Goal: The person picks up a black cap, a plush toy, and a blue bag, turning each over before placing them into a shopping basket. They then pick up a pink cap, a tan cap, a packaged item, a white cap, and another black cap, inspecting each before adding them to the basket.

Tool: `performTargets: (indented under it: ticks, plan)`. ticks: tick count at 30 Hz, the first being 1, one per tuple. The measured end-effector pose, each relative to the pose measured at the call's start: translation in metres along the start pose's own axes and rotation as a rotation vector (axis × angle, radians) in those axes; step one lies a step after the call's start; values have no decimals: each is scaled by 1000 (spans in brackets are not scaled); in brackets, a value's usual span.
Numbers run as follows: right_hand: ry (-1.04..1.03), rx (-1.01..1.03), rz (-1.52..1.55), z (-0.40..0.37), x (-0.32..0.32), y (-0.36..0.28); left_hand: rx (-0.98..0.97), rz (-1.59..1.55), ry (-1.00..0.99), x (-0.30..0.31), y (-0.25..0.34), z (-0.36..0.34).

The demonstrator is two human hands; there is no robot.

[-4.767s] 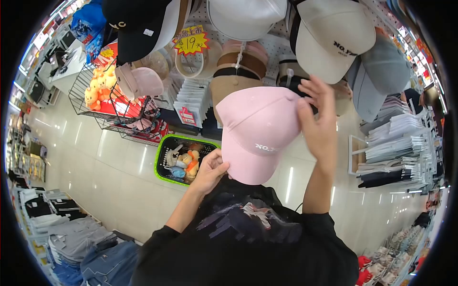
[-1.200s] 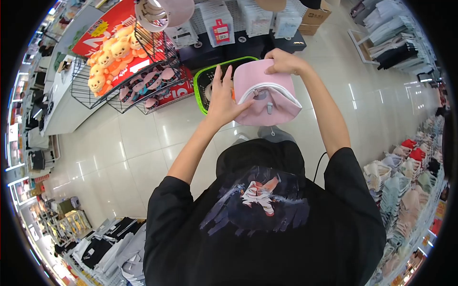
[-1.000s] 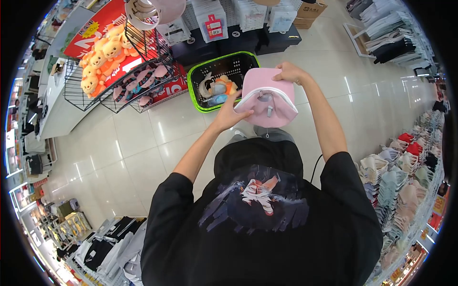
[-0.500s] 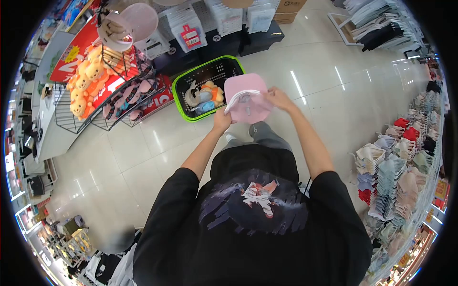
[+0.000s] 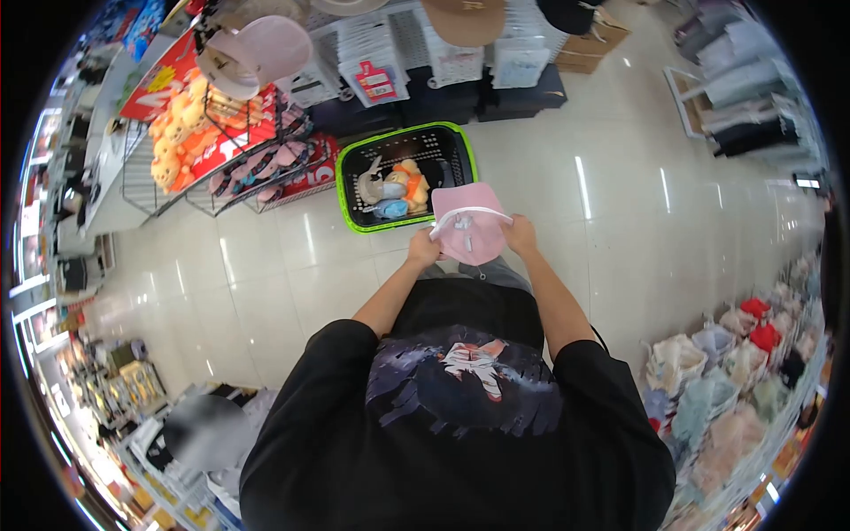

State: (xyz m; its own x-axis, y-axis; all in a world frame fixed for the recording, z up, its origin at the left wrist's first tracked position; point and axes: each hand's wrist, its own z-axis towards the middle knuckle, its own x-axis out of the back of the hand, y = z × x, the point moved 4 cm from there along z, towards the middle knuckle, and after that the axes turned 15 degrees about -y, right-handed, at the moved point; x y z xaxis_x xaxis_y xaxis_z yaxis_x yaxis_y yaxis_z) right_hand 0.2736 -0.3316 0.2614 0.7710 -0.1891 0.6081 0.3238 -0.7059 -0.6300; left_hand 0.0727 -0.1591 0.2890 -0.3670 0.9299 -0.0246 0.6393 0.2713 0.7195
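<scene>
A pink cap (image 5: pixel 478 237) with a white inner band is held in front of my body, its hollow side facing up and its brim pointing away from me. My left hand (image 5: pixel 425 249) grips the cap's left edge. On the opposite edge, my right hand (image 5: pixel 520 235) has its fingers closed on the cap. Just beyond the cap, a black basket with a green rim (image 5: pixel 354 228) stands on the floor. It holds an orange and yellow plush toy (image 5: pixel 410 184), a blue item (image 5: pixel 390 209) and a beige-grey item (image 5: pixel 370 186).
A wire rack with orange plush toys (image 5: pixel 183 119) stands at the left. Caps, including a tan one (image 5: pixel 467 19), and hanging packets (image 5: pixel 374 66) line the far display. Clothes hang at the upper right (image 5: pixel 753 133), and more garments (image 5: pixel 708 380) fill the right side.
Both hands and the cap have come closer to my body, and my right hand has moved nearer to my left. The view has shifted, so the basket and displays appear further right.
</scene>
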Motion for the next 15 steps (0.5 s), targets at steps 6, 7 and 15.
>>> performTargets:
  ticks: [6,7,15]
  plan:
    - [-147,-25,-131,17,-39,-27,89,41,258,28,-52,-6]
    - [-175,-3,-126,16,-41,-38,118,50,286,35,-61,-8]
    - [-67,160,87,57,-73,-74,161,-146,471,67,-63,-31]
